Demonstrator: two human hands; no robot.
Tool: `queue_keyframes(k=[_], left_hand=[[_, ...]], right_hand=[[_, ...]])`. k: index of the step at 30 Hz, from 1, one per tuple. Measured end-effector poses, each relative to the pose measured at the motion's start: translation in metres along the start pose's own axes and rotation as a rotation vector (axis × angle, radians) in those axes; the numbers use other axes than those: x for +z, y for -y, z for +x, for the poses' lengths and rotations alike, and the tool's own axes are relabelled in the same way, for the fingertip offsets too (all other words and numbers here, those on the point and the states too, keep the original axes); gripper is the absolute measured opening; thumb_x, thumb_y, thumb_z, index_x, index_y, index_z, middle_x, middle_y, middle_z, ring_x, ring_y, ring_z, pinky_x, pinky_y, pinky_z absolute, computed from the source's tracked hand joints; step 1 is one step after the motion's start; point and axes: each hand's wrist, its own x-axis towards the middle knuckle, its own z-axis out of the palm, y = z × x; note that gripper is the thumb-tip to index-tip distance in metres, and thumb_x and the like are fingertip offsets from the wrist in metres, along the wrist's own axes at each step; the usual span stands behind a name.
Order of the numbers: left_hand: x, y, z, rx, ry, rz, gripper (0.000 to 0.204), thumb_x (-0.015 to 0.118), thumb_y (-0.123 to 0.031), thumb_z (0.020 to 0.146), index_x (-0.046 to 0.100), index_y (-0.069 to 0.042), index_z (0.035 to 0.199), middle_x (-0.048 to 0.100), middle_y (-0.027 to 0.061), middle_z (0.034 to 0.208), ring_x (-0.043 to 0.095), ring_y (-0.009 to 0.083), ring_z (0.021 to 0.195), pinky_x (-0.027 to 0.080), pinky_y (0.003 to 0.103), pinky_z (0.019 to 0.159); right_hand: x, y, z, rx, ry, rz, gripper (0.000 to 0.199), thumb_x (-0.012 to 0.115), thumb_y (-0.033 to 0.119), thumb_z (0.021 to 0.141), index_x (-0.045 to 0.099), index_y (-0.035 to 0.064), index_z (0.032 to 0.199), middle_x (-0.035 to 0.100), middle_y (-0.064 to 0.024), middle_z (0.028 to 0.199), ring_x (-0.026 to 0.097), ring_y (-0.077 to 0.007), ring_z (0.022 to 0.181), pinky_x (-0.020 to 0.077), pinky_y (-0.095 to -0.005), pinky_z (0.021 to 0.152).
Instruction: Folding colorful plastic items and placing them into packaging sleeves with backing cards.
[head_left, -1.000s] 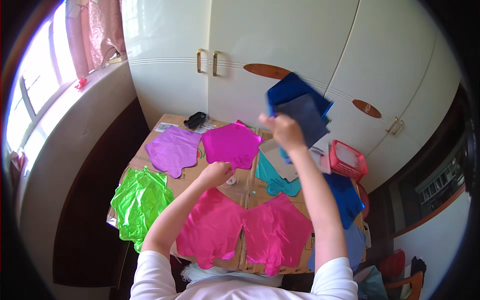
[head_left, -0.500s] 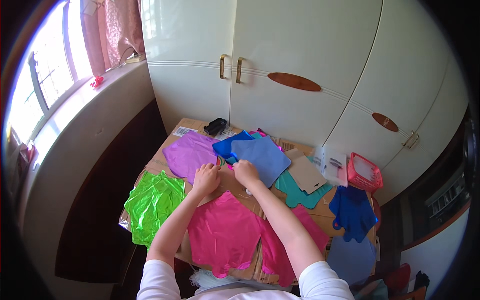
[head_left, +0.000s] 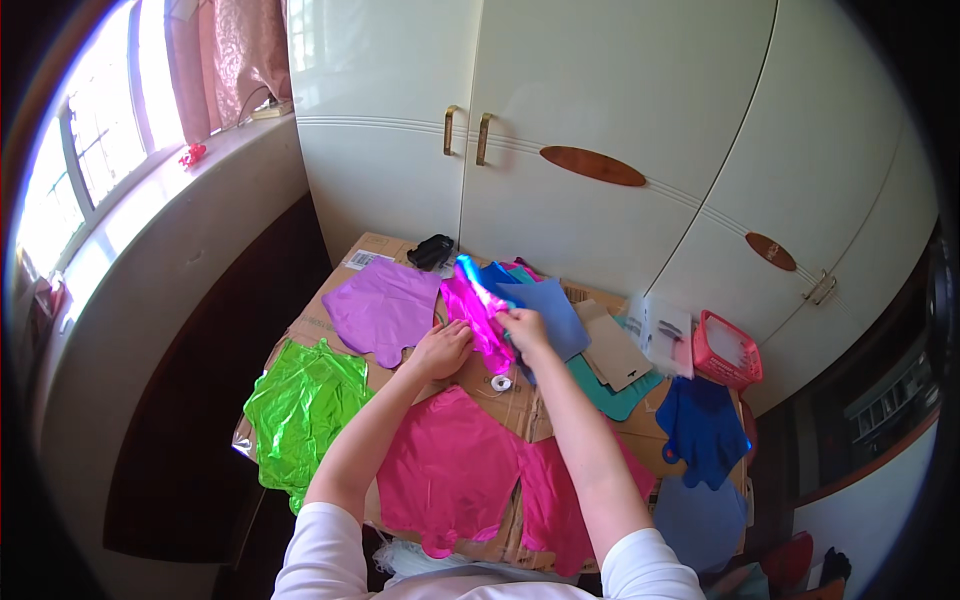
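Observation:
My right hand [head_left: 525, 328] is closed on a shiny magenta and blue foil balloon [head_left: 478, 315], uninflated and bunched up, raised above the cardboard. Along its left edge, the curled fingers of my left hand [head_left: 443, 348] seem to pinch the same foil. Just left of it lies a flat purple foil balloon [head_left: 380, 308]; to the right are light blue [head_left: 553, 312] and darker blue sheets, partly behind my right hand. A small white spool [head_left: 501, 382] sits below the bunched foil. Nearer me, two flat deep pink foil balloons [head_left: 450, 465] are spread out.
The cardboard surface [head_left: 320, 325] also bears a crumpled green foil balloon [head_left: 308, 400], a black object [head_left: 432, 252], a beige card [head_left: 612, 345], a dark blue foil piece [head_left: 705, 430] and a red basket [head_left: 728, 350]. White cabinet doors [head_left: 600, 90] stand directly behind; a window ledge is left.
The magenta and blue foil has come up from the pile and now shows between my hands. My right hand has shifted right, with my left moving right too. The white spool is uncovered.

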Motion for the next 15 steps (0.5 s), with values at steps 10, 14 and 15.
queue_keyframes(k=[10, 14, 15], left_hand=[[-0.012, -0.030, 0.006, -0.038, 0.155, 0.184, 0.048, 0.041, -0.050, 0.092, 0.043, -0.035, 0.138, 0.031, 0.0135, 0.149, 0.027, 0.0344, 0.138, 0.023, 0.054, 0.108], [-0.013, -0.034, 0.008, -0.055, 0.179, 0.174, 0.048, 0.041, -0.050, 0.093, 0.042, -0.034, 0.138, 0.030, 0.0138, 0.149, 0.025, 0.0336, 0.139, 0.023, 0.055, 0.108], [-0.016, -0.033, 0.007, -0.071, 0.195, 0.178, 0.048, 0.042, -0.050, 0.093, 0.042, -0.033, 0.139, 0.030, 0.0139, 0.149, 0.025, 0.0326, 0.139, 0.023, 0.055, 0.108]], right_hand=[[-0.115, 0.044, 0.024, -0.214, -0.685, 0.370, 0.024, 0.073, 0.022, 0.082, 0.066, -0.0006, 0.084, 0.066, -0.0061, 0.079, 0.056, -0.0122, 0.066, 0.0443, -0.0300, 0.060], [-0.161, 0.100, 0.018, -0.534, -0.936, 0.176, 0.026, 0.068, 0.024, 0.085, 0.065, -0.0019, 0.086, 0.067, -0.0108, 0.078, 0.059, -0.0189, 0.067, 0.0462, -0.0354, 0.063], [-0.158, 0.115, 0.014, -0.571, -0.965, 0.029, 0.025, 0.067, 0.024, 0.086, 0.064, -0.0013, 0.086, 0.067, -0.0131, 0.077, 0.060, -0.0219, 0.066, 0.0466, -0.0368, 0.063]])
